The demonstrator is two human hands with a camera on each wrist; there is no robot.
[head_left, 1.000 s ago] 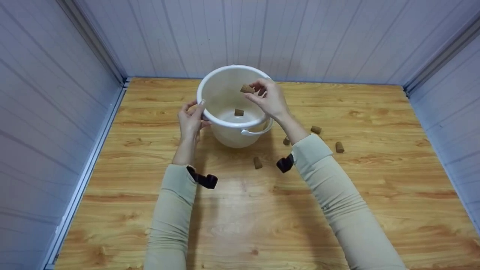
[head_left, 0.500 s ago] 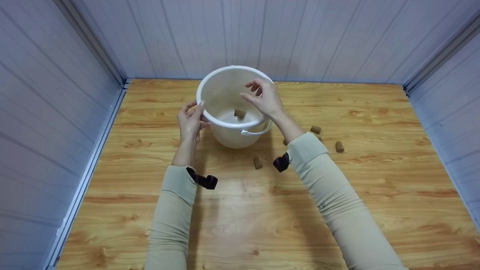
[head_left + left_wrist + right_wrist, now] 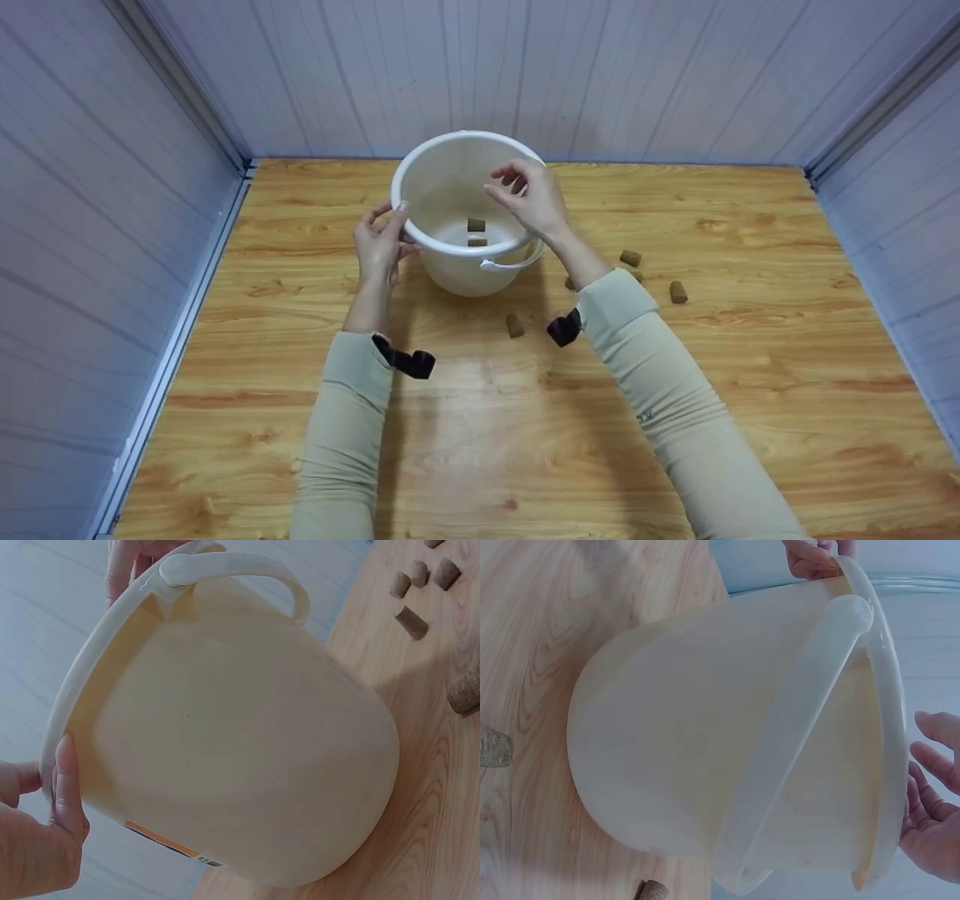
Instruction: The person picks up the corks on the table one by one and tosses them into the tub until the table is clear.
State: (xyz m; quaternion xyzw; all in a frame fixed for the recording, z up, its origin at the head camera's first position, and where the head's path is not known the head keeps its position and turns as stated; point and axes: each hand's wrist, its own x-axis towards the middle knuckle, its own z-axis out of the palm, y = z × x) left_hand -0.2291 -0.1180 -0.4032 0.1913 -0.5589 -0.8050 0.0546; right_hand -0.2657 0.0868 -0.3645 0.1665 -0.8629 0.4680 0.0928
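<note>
While bucket (image 3: 469, 276) is gripped by left hand (image 3: 380, 244), right hand (image 3: 538, 202) is unloaded.
Cork (image 3: 515, 325) before bucket is oriented lengthwise roughly toward it.

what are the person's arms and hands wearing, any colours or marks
Loose, wrinkled sleeves in pale grey-beige, with broad folded cuffs. A small black device juts from each cuff. A tiny dark mark shows on the right sleeve. Both hands are bare.

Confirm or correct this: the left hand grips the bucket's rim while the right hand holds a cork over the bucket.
Not quite: the right hand is empty above the bucket, as the head view shows. The left hand does grip its rim.
</note>
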